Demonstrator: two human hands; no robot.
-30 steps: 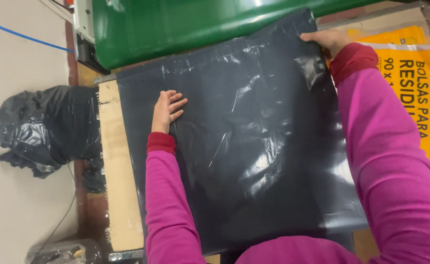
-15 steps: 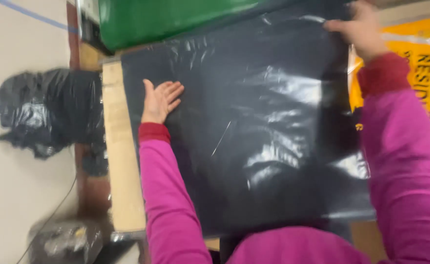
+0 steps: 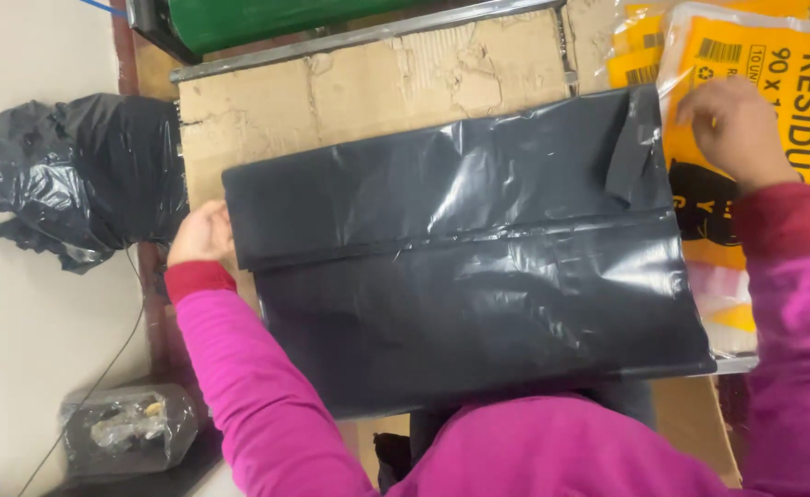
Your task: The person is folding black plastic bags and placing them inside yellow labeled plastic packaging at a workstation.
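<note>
Now we see the black bag (image 3: 478, 276) lying folded on the cardboard-covered bench (image 3: 377, 83), our left hand (image 3: 201, 235) gripping its left edge and our right hand (image 3: 734, 129) pinching its far right corner

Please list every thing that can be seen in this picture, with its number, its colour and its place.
flat plastic bag: one, black, folded over on itself, lying across the middle of the cardboard
cardboard sheet: one, brown and worn, under the flat bag
printed packets: at least two, yellow and wrapped in clear plastic, stacked at the upper right
crumpled plastic bag: one, black, bunched at the left edge
clear plastic bundle: one, transparent, lower left on the floor
green object: one, top edge, partly cut off
left hand: one, at the flat bag's left edge, magenta sleeve
right hand: one, at the flat bag's upper right corner, over the packets
</note>
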